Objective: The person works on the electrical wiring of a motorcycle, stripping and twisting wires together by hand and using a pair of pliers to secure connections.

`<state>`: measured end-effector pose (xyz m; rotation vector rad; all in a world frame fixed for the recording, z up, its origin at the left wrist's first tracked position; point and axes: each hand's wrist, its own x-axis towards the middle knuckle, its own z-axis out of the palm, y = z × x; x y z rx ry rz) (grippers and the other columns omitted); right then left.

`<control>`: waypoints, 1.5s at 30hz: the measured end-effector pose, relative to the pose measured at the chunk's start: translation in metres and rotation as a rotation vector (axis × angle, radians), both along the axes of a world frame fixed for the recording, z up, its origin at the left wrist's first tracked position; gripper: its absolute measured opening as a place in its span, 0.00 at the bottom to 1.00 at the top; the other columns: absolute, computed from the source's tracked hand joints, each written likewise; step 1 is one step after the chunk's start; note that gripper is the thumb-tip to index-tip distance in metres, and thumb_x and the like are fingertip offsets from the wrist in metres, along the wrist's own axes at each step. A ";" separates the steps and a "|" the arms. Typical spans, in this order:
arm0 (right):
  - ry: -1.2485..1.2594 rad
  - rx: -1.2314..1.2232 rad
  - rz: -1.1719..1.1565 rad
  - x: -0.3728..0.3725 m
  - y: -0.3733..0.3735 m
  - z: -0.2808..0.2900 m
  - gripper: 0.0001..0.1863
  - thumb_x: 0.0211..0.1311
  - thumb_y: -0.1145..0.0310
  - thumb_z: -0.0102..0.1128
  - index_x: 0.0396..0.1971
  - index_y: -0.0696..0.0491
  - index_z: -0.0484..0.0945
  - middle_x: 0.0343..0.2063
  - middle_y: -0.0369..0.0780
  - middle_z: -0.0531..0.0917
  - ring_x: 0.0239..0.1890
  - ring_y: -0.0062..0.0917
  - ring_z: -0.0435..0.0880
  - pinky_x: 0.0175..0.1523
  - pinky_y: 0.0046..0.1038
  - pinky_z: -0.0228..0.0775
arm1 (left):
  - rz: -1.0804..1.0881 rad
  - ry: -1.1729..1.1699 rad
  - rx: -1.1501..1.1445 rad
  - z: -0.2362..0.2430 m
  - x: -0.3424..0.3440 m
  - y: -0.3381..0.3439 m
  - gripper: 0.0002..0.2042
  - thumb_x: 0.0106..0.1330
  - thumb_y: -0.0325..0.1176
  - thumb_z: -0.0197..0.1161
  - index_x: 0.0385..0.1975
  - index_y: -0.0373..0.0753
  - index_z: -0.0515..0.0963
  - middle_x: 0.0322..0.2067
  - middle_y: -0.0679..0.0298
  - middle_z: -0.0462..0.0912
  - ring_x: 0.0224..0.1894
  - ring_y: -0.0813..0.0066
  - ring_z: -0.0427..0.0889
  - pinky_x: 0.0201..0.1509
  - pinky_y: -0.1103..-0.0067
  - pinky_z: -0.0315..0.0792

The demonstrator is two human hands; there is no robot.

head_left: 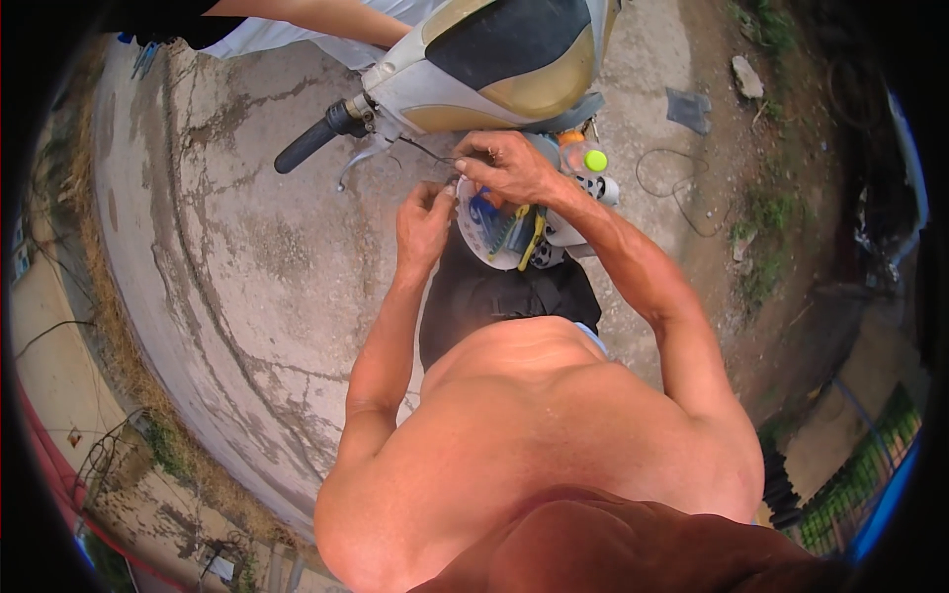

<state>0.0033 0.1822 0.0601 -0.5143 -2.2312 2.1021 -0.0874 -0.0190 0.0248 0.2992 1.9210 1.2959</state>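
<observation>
In front of me stands a scooter (539, 59) with gold, white and dark panels. Its handlebar ends in a black grip (308, 141) at the left, with a silver brake lever (362, 161) below it. From beside the lever a thin dark cable (427, 150) runs to my right hand (506, 166), whose fingers and thumb pinch its end. Close under it, my left hand (425, 225) is closed in a pinch; what lies between its fingertips is too small to make out. Beneath both hands sits a white perforated basket (476, 233) holding hand tools, among them yellow-handled ones (532, 242).
Another person's arm (341, 18) reaches to the scooter at the top left. A clear bottle with a bright green cap (595, 160) stands right of the basket. A wire loop (643, 183) and a grey scrap (688, 110) lie on the cracked concrete (267, 237). Weeds and rubble edge the right.
</observation>
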 end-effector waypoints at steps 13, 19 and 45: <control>0.092 0.112 -0.059 -0.007 -0.010 -0.002 0.14 0.68 0.62 0.67 0.35 0.60 0.83 0.28 0.46 0.84 0.30 0.35 0.82 0.40 0.36 0.74 | -0.774 0.700 -0.166 -0.046 0.081 0.023 0.32 0.59 0.34 0.71 0.65 0.37 0.71 0.57 0.41 0.77 0.60 0.36 0.76 0.56 0.50 0.76; 0.067 0.018 -0.089 -0.005 -0.005 -0.002 0.15 0.68 0.61 0.67 0.36 0.61 0.83 0.28 0.45 0.86 0.30 0.31 0.83 0.40 0.35 0.75 | -0.674 0.375 -0.105 -0.060 0.062 0.034 0.21 0.61 0.28 0.63 0.54 0.30 0.79 0.49 0.43 0.87 0.51 0.43 0.86 0.55 0.58 0.79; -0.040 0.044 -0.146 -0.009 -0.029 0.003 0.21 0.70 0.53 0.67 0.34 0.60 0.81 0.20 0.43 0.77 0.24 0.25 0.73 0.33 0.34 0.69 | 0.157 -0.747 0.565 0.029 0.023 -0.073 0.15 0.68 0.38 0.71 0.48 0.40 0.77 0.51 0.55 0.82 0.49 0.64 0.83 0.53 0.65 0.78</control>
